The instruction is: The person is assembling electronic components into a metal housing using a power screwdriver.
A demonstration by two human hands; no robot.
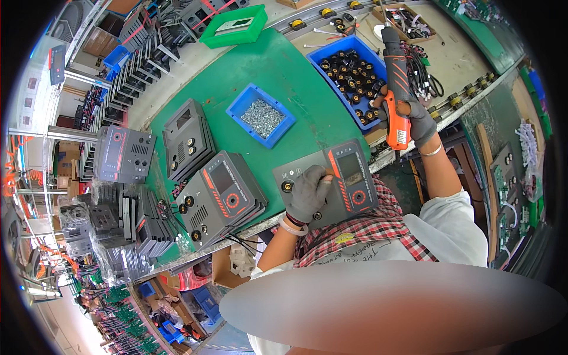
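A grey front panel (355,163) with a dark screen and orange-striped edge lies in front of me at the bench's edge. My left hand (309,194), in a grey glove with bare fingertips, rests on its left part with the fingers curled. Whatever those fingers pinch is hidden. A black socket with a brass-coloured centre (287,186) sits in the panel beside that hand. My right hand (419,121), also gloved, is wrapped round an orange and black electric screwdriver (399,77), held upright at the right edge of a blue bin (319,54) full of black-and-brass sockets (349,74).
A blue tray of screws (260,118) stands mid-bench on the green mat (207,80). Stacked panels (228,189) and grey housings (188,139) lie to the left. A green tray (234,29) is at the back, with cable bundles (423,83) at the right.
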